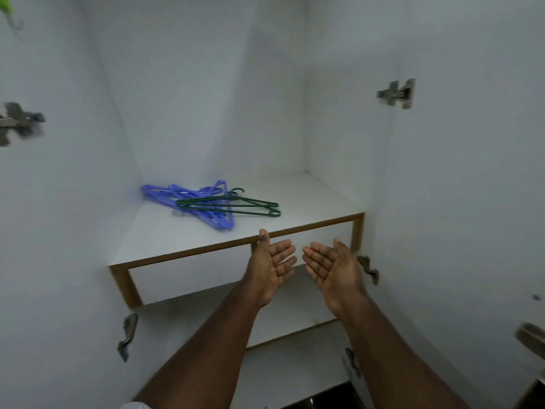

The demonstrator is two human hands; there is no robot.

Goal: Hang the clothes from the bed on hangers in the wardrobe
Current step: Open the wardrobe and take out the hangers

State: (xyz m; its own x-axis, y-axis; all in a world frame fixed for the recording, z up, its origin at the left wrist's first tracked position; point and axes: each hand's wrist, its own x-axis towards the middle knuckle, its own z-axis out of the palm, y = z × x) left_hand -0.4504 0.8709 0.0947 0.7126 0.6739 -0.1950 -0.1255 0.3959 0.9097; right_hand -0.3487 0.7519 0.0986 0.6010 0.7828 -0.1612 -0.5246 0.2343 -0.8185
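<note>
While your left hand (272,265) and right hand (330,265) hover palms-up, fingers apart, both hold nothing. Blue hangers (188,203) and green hangers (236,203) lie on the wardrobe shelf (309,202).

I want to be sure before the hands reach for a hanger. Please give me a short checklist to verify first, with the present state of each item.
1. Left hand free: ok, palm open, holding nothing.
2. Right hand free: ok, palm open, holding nothing.
3. Hangers within view: ok, blue hangers and green hangers lie on the upper shelf.
4. Hangers separate: not ok, the green ones lie across the blue pile, so one may drag others.
5. Path to the hangers: ok, nothing stands between the hands and the pile.
6. Rail to hang on: cannot tell, none shows in this view.
</note>
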